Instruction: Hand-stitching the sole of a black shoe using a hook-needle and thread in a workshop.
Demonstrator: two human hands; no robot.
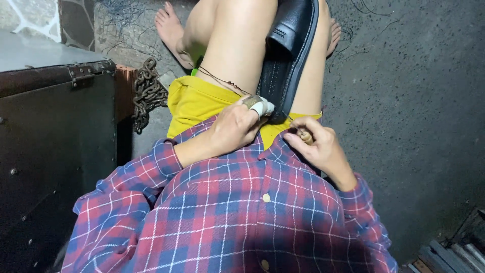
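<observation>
We see a black shoe (289, 48) lying between the knees, its heel end near the lap. The left hand (233, 127) is curled against the heel end, with white tape on one finger (262, 107). The right hand (317, 146) is closed on a small wooden handle (306, 136), just beside the shoe. A thin thread (285, 115) runs from there to the shoe. A dark trunk (55, 131) and a rusty chain (147, 93) sit on the left.

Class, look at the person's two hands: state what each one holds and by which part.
The right hand grips a small tool by its wooden handle. The left hand steadies the black shoe at its near end.
</observation>
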